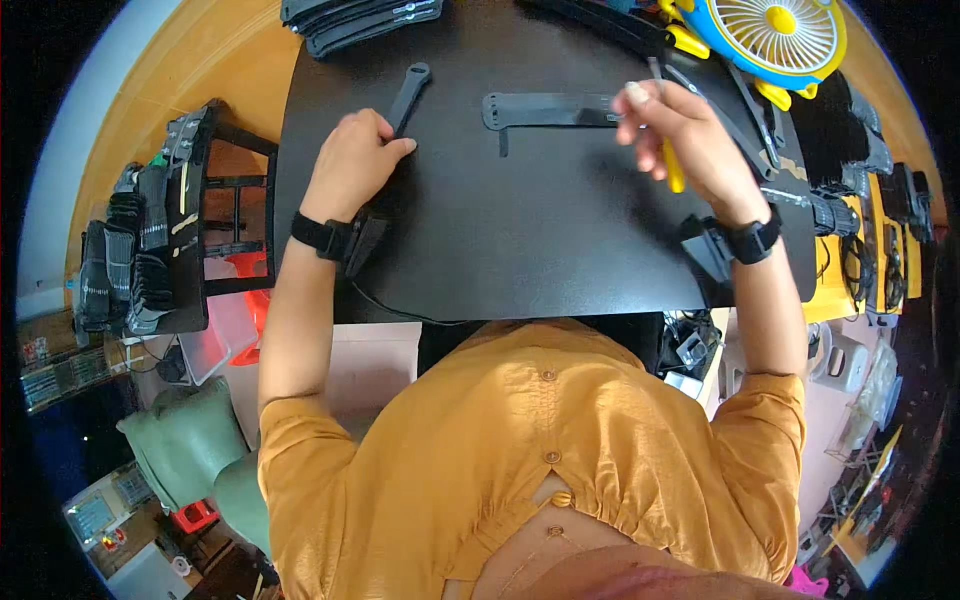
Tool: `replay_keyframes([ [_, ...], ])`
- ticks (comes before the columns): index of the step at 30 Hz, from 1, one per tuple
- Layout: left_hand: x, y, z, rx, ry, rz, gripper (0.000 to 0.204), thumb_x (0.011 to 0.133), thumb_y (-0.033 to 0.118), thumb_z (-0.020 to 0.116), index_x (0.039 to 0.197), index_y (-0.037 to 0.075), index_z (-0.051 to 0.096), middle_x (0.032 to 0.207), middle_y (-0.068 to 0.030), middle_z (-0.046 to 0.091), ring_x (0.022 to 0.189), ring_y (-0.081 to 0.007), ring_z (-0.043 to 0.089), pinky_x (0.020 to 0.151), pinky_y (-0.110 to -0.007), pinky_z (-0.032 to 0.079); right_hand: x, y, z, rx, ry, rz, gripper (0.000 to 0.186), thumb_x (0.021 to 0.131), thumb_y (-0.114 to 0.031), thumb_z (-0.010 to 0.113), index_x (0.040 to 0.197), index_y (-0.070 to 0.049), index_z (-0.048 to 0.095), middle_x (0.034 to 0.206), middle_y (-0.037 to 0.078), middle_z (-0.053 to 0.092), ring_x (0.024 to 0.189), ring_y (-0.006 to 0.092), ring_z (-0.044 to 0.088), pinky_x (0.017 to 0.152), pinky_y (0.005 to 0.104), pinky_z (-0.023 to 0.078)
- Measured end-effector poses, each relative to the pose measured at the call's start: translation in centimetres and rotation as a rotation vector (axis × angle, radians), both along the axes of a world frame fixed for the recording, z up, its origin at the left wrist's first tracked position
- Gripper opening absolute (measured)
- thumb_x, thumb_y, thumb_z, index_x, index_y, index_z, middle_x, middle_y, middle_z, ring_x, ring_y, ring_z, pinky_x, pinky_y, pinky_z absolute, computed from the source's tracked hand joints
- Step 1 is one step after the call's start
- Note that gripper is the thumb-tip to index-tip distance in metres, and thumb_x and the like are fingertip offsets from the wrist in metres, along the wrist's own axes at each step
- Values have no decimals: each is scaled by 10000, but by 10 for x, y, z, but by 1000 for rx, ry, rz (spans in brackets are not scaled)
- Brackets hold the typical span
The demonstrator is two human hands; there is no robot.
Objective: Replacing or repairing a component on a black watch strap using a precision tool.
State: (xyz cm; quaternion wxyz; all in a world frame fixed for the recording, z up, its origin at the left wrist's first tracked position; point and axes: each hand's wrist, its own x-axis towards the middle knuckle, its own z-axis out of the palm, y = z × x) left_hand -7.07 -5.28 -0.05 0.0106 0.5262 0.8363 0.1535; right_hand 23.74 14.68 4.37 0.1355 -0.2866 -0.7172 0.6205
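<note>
Holding a narrow, dark-grey flat strip with a rounded, holed end (411, 95) between thumb and fingers of the left hand (362, 162), over the left part of a smooth black table (470, 230). Gripping a slender tool with a yellow handle (673, 170) in the curled right hand (688, 128), near a broader, dark-grey flat strap (550, 110) lying on the table; not being able to tell about contact. Probably handling as light, thin and pliable, strip and strap alike, sliding easily on the smooth top; likely favouring a pinch on the long edges, clear of the holes.
</note>
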Motion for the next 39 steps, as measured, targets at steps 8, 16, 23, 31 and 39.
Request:
replay_keyframes([
  [8,9,4,10,-21,-354,5,373,800,296,759,960,-20,641,842,-125,666,784,-253,650,731,-353,514,-58,-55,-18,10,-48,182,331,1014,-370,499,1056,-62,616,836,-16,620,464,25,482,400,167,375],
  [16,86,28,25,277,-579,-261,260,883,204,707,1037,17,615,851,13,593,751,-60,543,682,-214,464,-81,-57,-35,-287,328,-48,275,982,-312,583,1015,-41,613,632,-17,557,420,37,431,386,181,305],
  [23,82,44,24,-208,-1423,-419,340,1011,288,505,1145,-7,608,927,-38,646,808,-95,600,669,-218,484,-64,-19,-38,-450,578,-69,241,1013,-254,516,1093,-34,577,929,75,699,451,40,432,394,187,337],
  [31,73,41,18,-65,-1684,-519,350,1032,268,453,1198,-22,559,917,-49,590,731,-78,530,559,-169,420,-54,-6,-5,172,223,-234,281,986,-323,550,1041,-68,654,902,55,715,552,98,564,508,240,458],
  [39,49,44,13,326,-1720,-360,355,1015,301,492,1184,-2,571,928,-34,581,732,-79,492,606,-210,390,-31,20,-29,852,-531,41,279,910,-338,646,891,-60,653,723,102,628,667,232,582,633,358,470],
])
